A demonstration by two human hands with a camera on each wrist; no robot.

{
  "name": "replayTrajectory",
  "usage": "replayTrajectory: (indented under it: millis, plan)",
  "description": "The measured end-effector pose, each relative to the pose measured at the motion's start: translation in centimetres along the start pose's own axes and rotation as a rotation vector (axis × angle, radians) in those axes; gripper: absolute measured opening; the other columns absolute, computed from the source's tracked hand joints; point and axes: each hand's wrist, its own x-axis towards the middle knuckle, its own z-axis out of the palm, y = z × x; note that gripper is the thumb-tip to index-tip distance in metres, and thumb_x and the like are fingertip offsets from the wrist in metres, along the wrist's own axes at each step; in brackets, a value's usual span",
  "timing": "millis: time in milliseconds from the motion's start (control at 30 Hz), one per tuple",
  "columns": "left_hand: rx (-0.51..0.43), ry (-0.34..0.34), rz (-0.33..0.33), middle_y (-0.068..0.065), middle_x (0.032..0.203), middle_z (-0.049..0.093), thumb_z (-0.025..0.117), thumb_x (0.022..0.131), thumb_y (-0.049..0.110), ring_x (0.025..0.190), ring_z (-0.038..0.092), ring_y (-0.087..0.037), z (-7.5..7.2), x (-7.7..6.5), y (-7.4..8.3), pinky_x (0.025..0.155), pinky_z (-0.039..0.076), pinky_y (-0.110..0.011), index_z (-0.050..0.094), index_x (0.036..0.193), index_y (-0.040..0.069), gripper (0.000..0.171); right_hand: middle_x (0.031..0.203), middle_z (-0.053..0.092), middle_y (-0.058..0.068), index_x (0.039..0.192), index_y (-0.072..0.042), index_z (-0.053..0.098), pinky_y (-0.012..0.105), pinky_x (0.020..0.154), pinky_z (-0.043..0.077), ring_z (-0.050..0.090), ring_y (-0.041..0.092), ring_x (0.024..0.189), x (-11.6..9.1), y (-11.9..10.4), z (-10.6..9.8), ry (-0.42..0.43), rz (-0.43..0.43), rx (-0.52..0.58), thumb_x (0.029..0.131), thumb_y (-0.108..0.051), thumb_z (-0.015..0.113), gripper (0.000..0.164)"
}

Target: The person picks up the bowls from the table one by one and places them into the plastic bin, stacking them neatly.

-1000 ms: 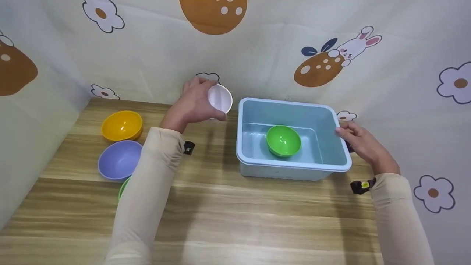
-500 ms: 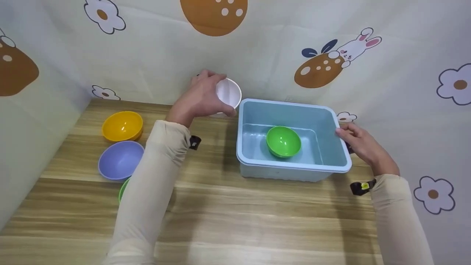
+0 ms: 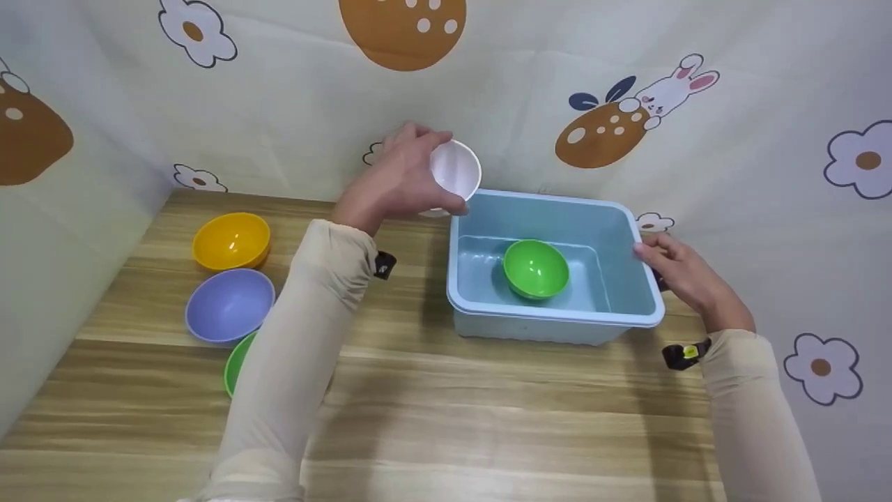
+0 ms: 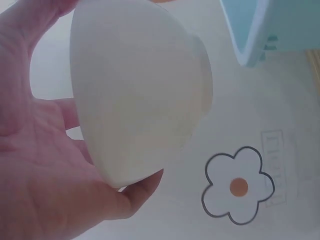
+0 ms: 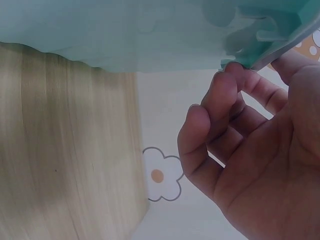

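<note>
My left hand (image 3: 404, 178) grips a white bowl (image 3: 457, 169) by its rim, thumb on the near side and fingers at the far side. The bowl is tilted, raised at the back left corner of a light blue plastic bin (image 3: 557, 317). In the left wrist view the white bowl (image 4: 135, 95) shows its outer side and foot. My right hand (image 3: 686, 275) pinches the bin's right rim between thumb and fingers; in the right wrist view the fingertips lie under the bin's edge (image 5: 280, 55). A green bowl (image 3: 536, 270) sits upright on the bin floor.
On the left of the wooden table (image 3: 432, 411) stand an orange bowl (image 3: 232, 241), a purple bowl (image 3: 230, 305) and another green bowl (image 3: 239, 362), partly behind my left sleeve. A patterned cloth (image 3: 516, 97) hangs close behind the bin.
My left hand has carried the white bowl to the right and upward in the view, toward the bin's back left corner. The right hand and bin have stayed in place.
</note>
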Motion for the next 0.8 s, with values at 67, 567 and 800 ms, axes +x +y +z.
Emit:
replayTrajectory:
  millis: [67, 567, 800]
  plan:
    - [0.003, 0.003, 0.02, -0.005, 0.151, 0.042, 0.087, 0.068, 0.046, 0.136, 0.038, -0.027, 0.1, 0.1, 0.4, 0.106, 0.046, -0.047, 0.045, 0.154, 0.02, 0.099, 0.13, 0.06, 0.016, 0.136, -0.01, 0.046, 0.034, 0.088, 0.057, 0.065, 0.017, 0.101, 0.0, 0.0, 0.0, 0.003, -0.008, 0.005, 0.104, -0.059, 0.043, 0.058]
    - [-0.021, -0.032, 0.091, 0.0, 0.151, 0.041, 0.09, 0.066, 0.046, 0.134, 0.039, -0.022, 1.1, 0.9, 3.3, 0.103, 0.05, -0.04, 0.042, 0.155, 0.026, 0.102, 0.137, 0.057, 0.018, 0.137, -0.011, 0.045, 0.044, 0.095, 0.057, 0.064, 0.024, 0.108, -0.2, -0.2, 0.0, 0.001, -0.006, 0.008, 0.103, -0.061, 0.042, 0.061]
    - [-0.017, -0.056, 0.096, 0.001, 0.151, 0.041, 0.089, 0.068, 0.048, 0.135, 0.039, -0.02, 1.7, 1.3, 3.8, 0.103, 0.05, -0.039, 0.041, 0.156, 0.028, 0.102, 0.137, 0.058, 0.018, 0.139, -0.013, 0.045, 0.037, 0.091, 0.056, 0.063, 0.024, 0.108, -0.2, -0.1, 0.2, 0.004, 0.011, 0.005, 0.102, -0.063, 0.041, 0.063]
